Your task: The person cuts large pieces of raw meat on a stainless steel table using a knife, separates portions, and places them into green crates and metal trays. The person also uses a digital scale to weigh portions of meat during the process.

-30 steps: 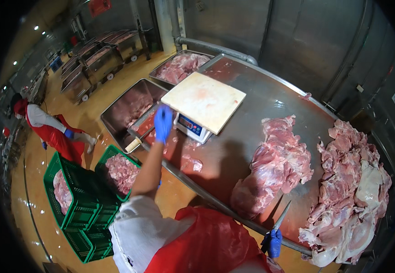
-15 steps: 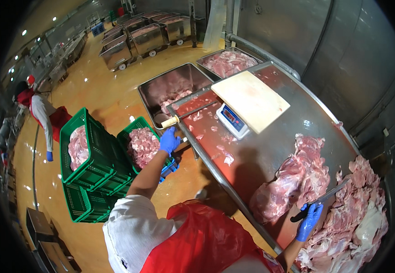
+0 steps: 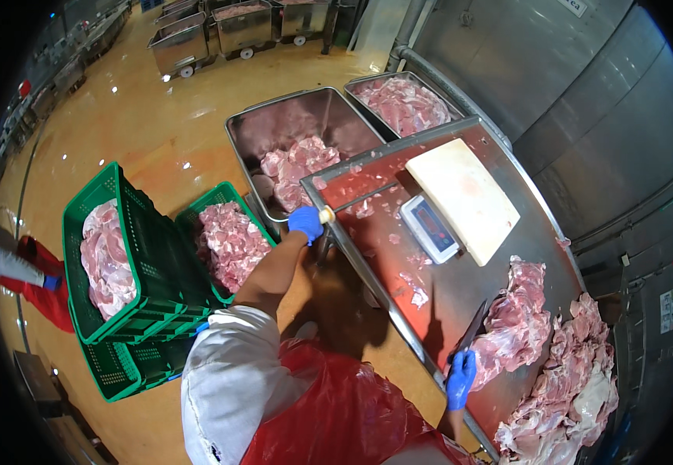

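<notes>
My left hand (image 3: 305, 225), in a blue glove, is closed at the cream handle of a sharpening steel (image 3: 363, 196); its dark rod reaches over the corner of the metal table (image 3: 387, 291). My right hand (image 3: 460, 378), also blue-gloved, grips a knife (image 3: 475, 324) with its dark blade pointing up and away, beside a large piece of raw meat (image 3: 516, 318). To the right of that piece lies a bigger heap of meat (image 3: 559, 391). Farther up the table stand a scale (image 3: 429, 229) and a white cutting board (image 3: 466, 198), which overlaps the scale's far side.
Beyond the table are a steel tub (image 3: 247, 128) partly filled with meat and a fuller one (image 3: 402, 105). Green crates (image 3: 166, 256) of meat stand at my left. A co-worker (image 3: 23, 271) shows at the left edge. Several wheeled bins (image 3: 181, 45) are at the back.
My view has shifted. My left hand has moved up onto the steel's handle. My right hand has brought the knife left, from the heap to the near side of the large piece.
</notes>
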Demonstrator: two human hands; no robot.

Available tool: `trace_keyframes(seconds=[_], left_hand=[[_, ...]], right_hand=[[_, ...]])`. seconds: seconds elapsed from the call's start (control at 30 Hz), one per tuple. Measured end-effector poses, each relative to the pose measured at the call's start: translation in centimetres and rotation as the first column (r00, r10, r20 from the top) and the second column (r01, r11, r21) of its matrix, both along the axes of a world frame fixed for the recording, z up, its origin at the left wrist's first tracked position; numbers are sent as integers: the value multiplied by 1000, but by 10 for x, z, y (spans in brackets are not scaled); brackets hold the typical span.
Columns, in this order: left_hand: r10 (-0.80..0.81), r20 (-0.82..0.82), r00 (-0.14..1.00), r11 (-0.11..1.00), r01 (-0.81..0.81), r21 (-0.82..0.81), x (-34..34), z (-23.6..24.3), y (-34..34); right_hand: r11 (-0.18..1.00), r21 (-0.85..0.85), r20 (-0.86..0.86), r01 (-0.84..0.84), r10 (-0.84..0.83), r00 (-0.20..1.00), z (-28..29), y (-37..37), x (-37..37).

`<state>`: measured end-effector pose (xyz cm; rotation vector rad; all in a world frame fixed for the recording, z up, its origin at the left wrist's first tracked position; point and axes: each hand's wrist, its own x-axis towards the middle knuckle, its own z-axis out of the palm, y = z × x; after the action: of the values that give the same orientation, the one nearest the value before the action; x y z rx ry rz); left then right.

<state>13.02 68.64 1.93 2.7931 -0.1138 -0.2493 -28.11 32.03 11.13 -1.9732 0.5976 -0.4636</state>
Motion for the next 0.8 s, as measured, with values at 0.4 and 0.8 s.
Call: trace_keyframes(seconds=[0.4,0.8], left_hand=[[-92,-38,995,747,43,-663,-255,-43,98],[-76,478,875,941,221,-255,-234,149,27]], right_hand=[[962,-174,-83,-212,200,976,1,73,52],[846,-513,330,-146,351,876,53,76,133]])
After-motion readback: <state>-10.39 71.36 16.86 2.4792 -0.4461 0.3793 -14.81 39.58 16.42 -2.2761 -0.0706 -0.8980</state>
